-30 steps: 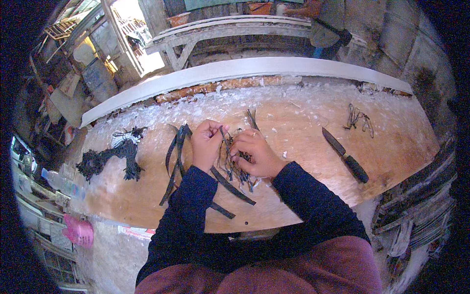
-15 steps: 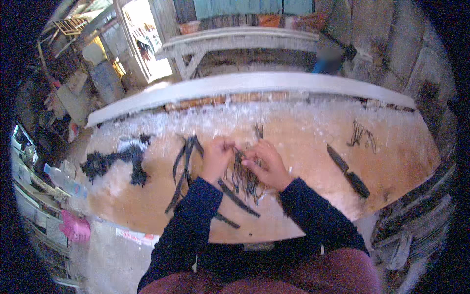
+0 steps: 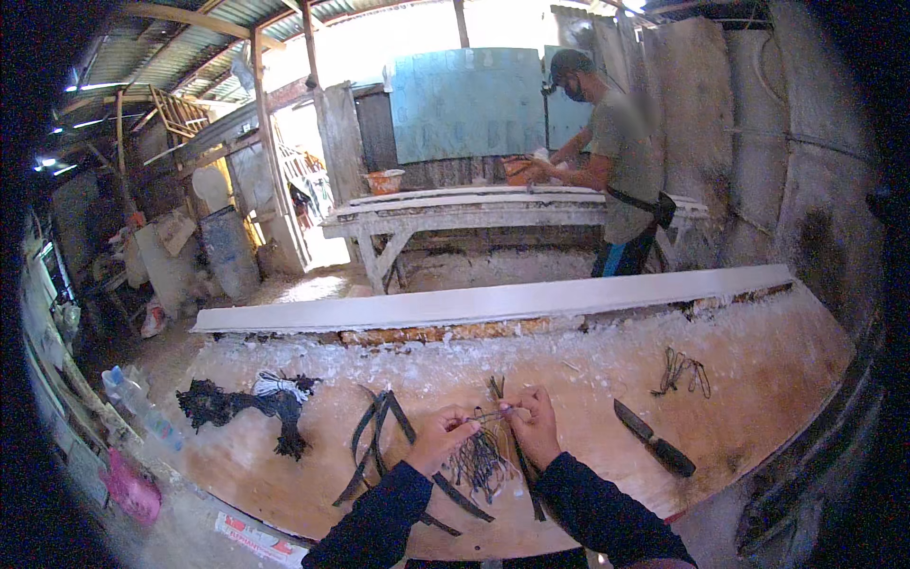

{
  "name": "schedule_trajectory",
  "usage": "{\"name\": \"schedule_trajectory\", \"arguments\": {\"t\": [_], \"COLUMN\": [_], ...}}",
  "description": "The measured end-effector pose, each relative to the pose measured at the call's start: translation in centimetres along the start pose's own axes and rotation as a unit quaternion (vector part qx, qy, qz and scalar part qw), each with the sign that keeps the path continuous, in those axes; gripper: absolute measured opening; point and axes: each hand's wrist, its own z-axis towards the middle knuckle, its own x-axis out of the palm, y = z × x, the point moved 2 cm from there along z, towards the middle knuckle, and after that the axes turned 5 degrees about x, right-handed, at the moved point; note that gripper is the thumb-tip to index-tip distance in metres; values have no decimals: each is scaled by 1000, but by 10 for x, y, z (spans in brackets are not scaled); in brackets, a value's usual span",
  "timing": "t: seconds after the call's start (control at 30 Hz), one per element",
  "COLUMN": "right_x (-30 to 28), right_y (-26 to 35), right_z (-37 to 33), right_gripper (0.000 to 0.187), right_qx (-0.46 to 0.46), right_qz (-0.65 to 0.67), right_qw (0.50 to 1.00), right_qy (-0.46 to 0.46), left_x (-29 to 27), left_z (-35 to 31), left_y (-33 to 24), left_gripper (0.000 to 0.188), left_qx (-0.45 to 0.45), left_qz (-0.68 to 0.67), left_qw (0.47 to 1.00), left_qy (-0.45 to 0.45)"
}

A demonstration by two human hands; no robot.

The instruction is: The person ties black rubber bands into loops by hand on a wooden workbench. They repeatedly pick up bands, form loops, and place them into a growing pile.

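A short length of thin dark cord is stretched between my two hands above the table. My left hand pinches one end and my right hand pinches the other. Directly below them lies a loose heap of knotted cord loops. Long black flat strips are spread beside my left hand, and a narrower dark strip runs beneath my right hand. Farther right rests a dark-handled knife, with a small bunch of cord loops beyond it.
On the left of the wooden tabletop sits a pile of black cord bundles. A long white strip borders its far edge. Past it, a person works at a white bench. A plastic bottle and pink basket are at left.
The view has tilted upward, bringing the person at the far bench into sight. My hands have drawn slightly apart, and the cord now shows taut between them.
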Motion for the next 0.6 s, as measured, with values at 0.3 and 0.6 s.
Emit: {"name": "schedule_trajectory", "arguments": {"t": [0.3,0.6], "right_x": [-1,-2], "right_y": [39,35], "right_z": [-26,-20], "right_gripper": [12,13], "right_qx": [79,122], "right_qz": [244,311], "right_qw": [905,856], "right_qy": [340,394], "left_x": [-24,-13], "left_z": [2,-8], "left_y": [-10,-30], "left_gripper": [6,8], "left_qx": [164,115], "left_qz": [107,222], "left_qw": [961,956], "left_qy": [-196,-156]}}
